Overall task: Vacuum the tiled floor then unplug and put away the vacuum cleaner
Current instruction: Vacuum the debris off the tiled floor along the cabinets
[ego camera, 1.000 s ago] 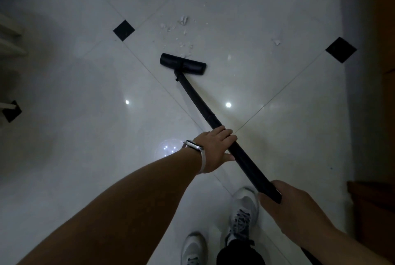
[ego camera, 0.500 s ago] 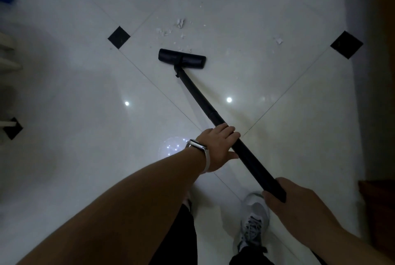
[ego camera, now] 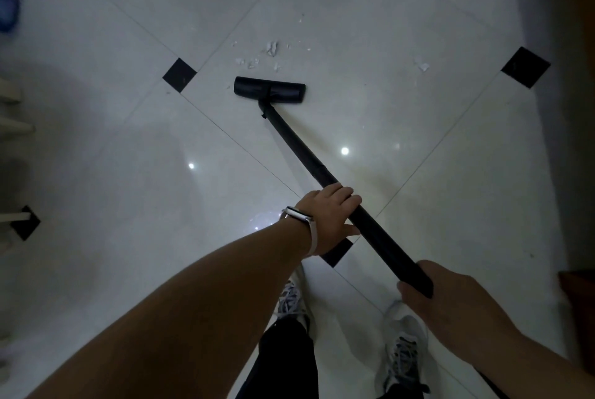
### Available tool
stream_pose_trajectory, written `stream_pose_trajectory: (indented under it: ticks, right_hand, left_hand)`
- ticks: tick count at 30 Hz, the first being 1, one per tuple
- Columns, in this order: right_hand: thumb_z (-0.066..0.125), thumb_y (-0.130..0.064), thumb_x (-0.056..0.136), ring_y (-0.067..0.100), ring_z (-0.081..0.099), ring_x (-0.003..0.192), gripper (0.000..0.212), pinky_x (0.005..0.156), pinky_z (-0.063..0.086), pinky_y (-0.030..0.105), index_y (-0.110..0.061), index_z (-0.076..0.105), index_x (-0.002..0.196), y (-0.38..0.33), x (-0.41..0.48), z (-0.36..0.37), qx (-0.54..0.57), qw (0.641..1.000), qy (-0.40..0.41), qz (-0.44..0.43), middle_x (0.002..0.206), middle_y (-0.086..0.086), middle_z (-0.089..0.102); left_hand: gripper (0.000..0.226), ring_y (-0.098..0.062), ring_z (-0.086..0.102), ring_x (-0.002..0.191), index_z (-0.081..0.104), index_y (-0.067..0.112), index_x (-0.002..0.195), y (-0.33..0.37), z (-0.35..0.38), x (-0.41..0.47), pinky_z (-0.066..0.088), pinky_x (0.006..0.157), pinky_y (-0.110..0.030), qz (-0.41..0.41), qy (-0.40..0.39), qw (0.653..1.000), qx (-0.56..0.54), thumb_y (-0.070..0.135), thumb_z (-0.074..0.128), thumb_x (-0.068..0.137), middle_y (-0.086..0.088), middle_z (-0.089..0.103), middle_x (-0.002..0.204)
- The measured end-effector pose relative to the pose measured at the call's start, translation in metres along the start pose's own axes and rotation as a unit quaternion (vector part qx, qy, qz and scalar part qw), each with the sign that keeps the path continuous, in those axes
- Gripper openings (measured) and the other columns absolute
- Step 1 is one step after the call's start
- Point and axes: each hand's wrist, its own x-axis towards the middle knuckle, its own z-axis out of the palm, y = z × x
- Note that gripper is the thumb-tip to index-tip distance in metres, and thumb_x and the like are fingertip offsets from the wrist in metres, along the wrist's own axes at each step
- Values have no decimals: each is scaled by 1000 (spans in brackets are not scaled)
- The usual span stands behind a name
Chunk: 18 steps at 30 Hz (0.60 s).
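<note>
On glossy tile floor | flat black nozzle | both hands gripping smooth black tube

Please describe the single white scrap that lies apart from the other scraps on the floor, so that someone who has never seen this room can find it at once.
Start at the black vacuum head on the white tiled floor; a cluster of white scraps lies just beyond it. Look far to the right of that cluster, towards the black diamond tile. The lone scrap lies there alone, with only bare tile around it.
</note>
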Motion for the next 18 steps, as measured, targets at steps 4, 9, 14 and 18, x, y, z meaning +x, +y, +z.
stream_pose_trajectory:
  ticks: [4,9,14,18]
  right_hand:
    - [57,-44,93,9,51,47,23,48,39,21,-26,53,79,-12,6,4,17,1000,-1,1,61,2,60]
    - [58,-43,93,8,49,45,28,46,38,21,-20,53,77,-33,16,10,5,1000,-7,-19,58,0,57]
    - [59,-42,92,11,55,49,26,50,45,27,-22,53,77,-53,26,20,-7,1000,-4,-26,60,-1,60]
    - [59,-44,92,14,60,52,28,50,46,27,-23,51,75,-69,33,23,-18,1000,9,-23,60,0,61]
  left_hand:
    - [60,-26,24,144,33,19,146,-15,-1,-6,32,113,-42,-6,14,1000,-1,49,49,96,-4,34,152]
    - [58,-25,27,141,35,20,144,-36,-4,-18,31,112,-41,-22,19,1000,-4,48,49,96,-3,36,150]
    - [58,-24,29,140,38,19,142,-60,-5,-27,34,109,-40,-25,34,999,-17,47,53,94,-3,39,148]
    - [59,-24,24,143,34,20,145,-75,-12,-27,31,112,-41,-33,32,999,-25,48,50,95,-3,34,152]
